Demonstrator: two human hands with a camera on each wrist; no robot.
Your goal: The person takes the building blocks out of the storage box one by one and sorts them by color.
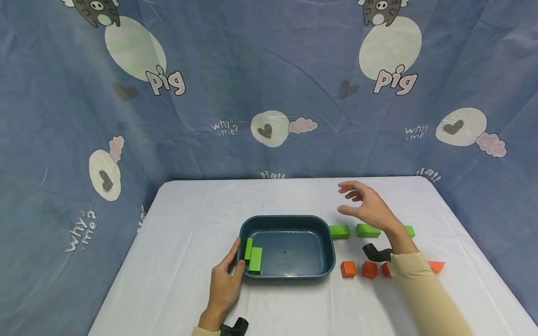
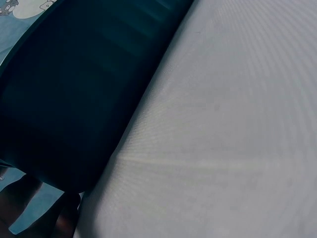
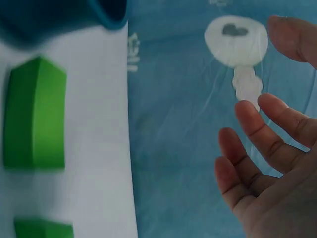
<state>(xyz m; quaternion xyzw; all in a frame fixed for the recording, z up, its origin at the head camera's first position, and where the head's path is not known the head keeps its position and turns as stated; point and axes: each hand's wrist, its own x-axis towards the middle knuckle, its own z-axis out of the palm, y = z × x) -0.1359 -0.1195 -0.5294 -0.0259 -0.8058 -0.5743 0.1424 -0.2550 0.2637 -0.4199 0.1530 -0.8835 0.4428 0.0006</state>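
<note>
A dark blue rectangular bin (image 1: 287, 276) sits on the table. My left hand (image 1: 225, 284) is at its left end, fingers along the outer wall and thumb at the near left corner. In the left wrist view the fingertips touch the bin's end. Two green blocks lie inside at the left: a narrow one (image 1: 248, 248) and a wider one (image 1: 255, 260). My right hand (image 1: 370, 207) hovers with fingers spread and nothing held, beyond a row of green blocks. One green block (image 1: 339, 232) lies beside the bin, another (image 1: 367, 230) farther right, and a third (image 1: 409, 230) is partly hidden by the wrist.
Right of the bin, nearer me, are an orange cube (image 1: 348, 269), a red-orange block (image 1: 370, 269), a block (image 1: 386, 269) partly behind the sleeve and an orange wedge (image 1: 436, 266). White cloth (image 1: 176, 261) covers the table. A blue printed curtain (image 1: 269, 84) hangs behind.
</note>
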